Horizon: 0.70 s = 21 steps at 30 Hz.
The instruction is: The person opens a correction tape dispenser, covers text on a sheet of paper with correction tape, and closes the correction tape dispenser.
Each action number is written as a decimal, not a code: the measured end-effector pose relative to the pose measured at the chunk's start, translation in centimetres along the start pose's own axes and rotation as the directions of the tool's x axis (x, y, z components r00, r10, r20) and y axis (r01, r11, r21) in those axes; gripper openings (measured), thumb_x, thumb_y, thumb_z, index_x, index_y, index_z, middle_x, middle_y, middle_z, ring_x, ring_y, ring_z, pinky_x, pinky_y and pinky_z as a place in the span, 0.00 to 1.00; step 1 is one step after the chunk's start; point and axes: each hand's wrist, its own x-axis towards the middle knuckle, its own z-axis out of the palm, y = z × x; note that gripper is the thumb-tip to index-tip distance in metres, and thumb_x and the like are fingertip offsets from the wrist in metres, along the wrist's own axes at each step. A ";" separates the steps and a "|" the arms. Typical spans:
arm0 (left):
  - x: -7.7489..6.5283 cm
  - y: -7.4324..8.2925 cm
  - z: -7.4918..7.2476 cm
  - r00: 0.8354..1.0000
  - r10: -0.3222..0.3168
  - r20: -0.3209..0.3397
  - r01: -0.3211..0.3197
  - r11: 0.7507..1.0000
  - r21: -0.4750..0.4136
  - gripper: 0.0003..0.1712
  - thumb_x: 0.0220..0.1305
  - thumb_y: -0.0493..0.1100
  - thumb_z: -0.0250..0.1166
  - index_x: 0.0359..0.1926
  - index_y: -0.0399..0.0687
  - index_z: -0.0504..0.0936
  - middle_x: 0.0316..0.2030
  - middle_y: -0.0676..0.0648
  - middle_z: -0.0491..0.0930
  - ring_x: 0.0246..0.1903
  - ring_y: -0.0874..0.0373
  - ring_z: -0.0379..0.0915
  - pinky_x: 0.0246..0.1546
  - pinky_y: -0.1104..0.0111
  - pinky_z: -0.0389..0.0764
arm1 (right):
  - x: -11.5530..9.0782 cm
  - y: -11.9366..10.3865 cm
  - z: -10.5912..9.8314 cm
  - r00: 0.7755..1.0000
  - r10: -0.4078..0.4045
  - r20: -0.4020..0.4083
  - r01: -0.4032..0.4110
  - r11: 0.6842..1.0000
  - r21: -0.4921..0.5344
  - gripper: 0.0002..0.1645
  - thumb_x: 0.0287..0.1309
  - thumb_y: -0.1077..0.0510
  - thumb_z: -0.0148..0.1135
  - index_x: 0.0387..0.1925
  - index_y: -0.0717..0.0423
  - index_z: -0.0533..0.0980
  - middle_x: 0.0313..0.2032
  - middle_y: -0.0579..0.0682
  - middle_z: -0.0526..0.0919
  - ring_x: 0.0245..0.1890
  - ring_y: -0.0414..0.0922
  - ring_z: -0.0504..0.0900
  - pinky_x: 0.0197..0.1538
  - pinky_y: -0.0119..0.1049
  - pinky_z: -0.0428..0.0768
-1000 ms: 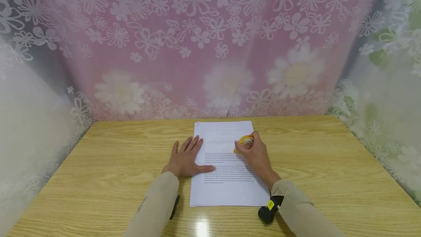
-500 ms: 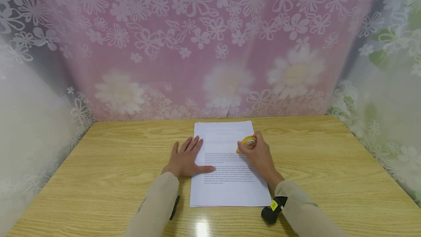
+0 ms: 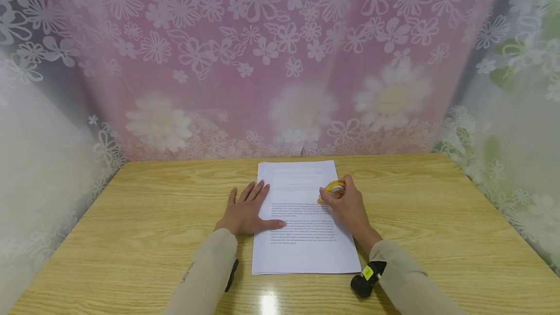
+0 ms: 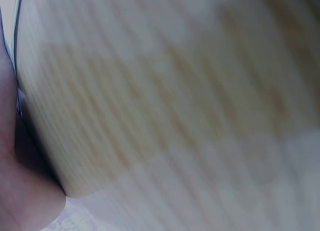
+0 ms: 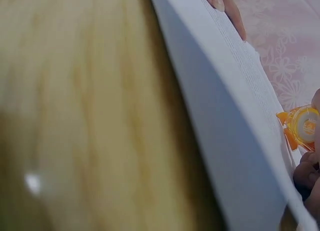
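A stack of white paper (image 3: 306,259) with printed text lies on the table. My left hand (image 3: 245,214) rests on its left edge, fingers spread and thumb reaching over the text. Between the thumb and fingers of my right hand (image 3: 351,210) is an orange, see-through correction tape dispenser (image 3: 334,190). Its tip points down-left to the right end of the first printed lines. In the right wrist view, the round reel inside the correction tape dispenser (image 5: 305,126) shows, partly hidden by the fingers. Only a blurred edge of the left hand (image 4: 25,186) appears in the left wrist view.
The wooden table (image 3: 153,218) extends to both sides of the paper. A pink flowered curtain (image 3: 280,86) hangs behind it, with pale curtains at the left and right. A black wrist camera (image 3: 366,281) sits under the right sleeve, near the paper's lower right corner.
My right hand has slid a little to the right with the correction tape dispenser, along the top lines of text. The left hand stays in place on the paper.
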 end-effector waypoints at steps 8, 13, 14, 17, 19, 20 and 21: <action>-0.1 0.1 -0.1 1.000 -0.002 0.007 0.002 1.000 0.005 0.64 0.45 0.85 0.49 0.76 0.57 0.46 0.74 0.53 0.41 0.73 0.53 0.34 0.66 0.45 0.33 | 0.0 0.0 -0.3 1.000 0.022 -0.003 -0.022 0.999 -0.033 0.27 0.57 0.47 0.67 0.44 0.58 0.63 0.36 0.56 0.78 0.33 0.48 0.77 0.38 0.39 0.75; 0.1 0.0 0.0 1.000 -0.006 0.015 0.006 1.000 0.010 0.65 0.45 0.86 0.48 0.76 0.58 0.45 0.75 0.53 0.40 0.73 0.54 0.33 0.66 0.45 0.33 | 0.0 0.1 -0.5 1.000 0.011 -0.013 -0.012 0.999 -0.037 0.26 0.57 0.47 0.67 0.43 0.58 0.63 0.34 0.55 0.78 0.31 0.47 0.76 0.35 0.37 0.74; 0.1 0.0 0.1 1.000 -0.007 0.017 0.006 1.000 0.011 0.65 0.45 0.86 0.48 0.76 0.58 0.44 0.75 0.53 0.40 0.73 0.54 0.33 0.66 0.45 0.33 | 0.0 0.2 -0.6 1.000 0.009 -0.015 -0.009 0.999 -0.035 0.26 0.57 0.47 0.67 0.42 0.58 0.63 0.34 0.55 0.78 0.30 0.47 0.75 0.35 0.36 0.74; 0.2 -0.1 0.1 1.000 -0.009 0.025 0.009 1.000 0.017 0.65 0.45 0.86 0.47 0.76 0.58 0.43 0.75 0.54 0.39 0.73 0.54 0.32 0.66 0.45 0.32 | -0.1 0.2 -0.7 1.000 0.003 -0.021 -0.004 0.999 -0.039 0.26 0.57 0.47 0.67 0.42 0.59 0.63 0.33 0.55 0.78 0.29 0.47 0.75 0.33 0.36 0.73; 0.2 -0.1 0.2 1.000 -0.007 0.022 0.007 1.000 0.013 0.65 0.45 0.86 0.48 0.76 0.58 0.43 0.75 0.54 0.39 0.73 0.54 0.32 0.66 0.45 0.32 | -0.1 0.3 -0.7 1.000 0.000 -0.024 -0.001 0.999 -0.042 0.26 0.57 0.48 0.67 0.42 0.59 0.63 0.33 0.55 0.78 0.30 0.47 0.75 0.33 0.36 0.74; 0.2 -0.1 0.2 1.000 -0.006 0.018 0.006 1.000 0.012 0.65 0.44 0.86 0.48 0.76 0.58 0.44 0.75 0.54 0.39 0.73 0.54 0.32 0.66 0.45 0.32 | -0.1 0.3 -0.7 1.000 -0.002 -0.025 0.001 0.999 -0.044 0.26 0.57 0.48 0.67 0.42 0.59 0.63 0.34 0.56 0.78 0.30 0.47 0.76 0.33 0.36 0.74; 0.2 -0.1 0.2 1.000 -0.006 0.017 0.006 1.000 0.012 0.65 0.44 0.86 0.48 0.76 0.58 0.44 0.75 0.54 0.39 0.73 0.54 0.32 0.66 0.45 0.32 | 0.0 0.3 -0.8 1.000 -0.005 -0.026 0.004 0.999 -0.045 0.26 0.57 0.48 0.67 0.42 0.59 0.63 0.34 0.56 0.78 0.30 0.47 0.77 0.33 0.36 0.75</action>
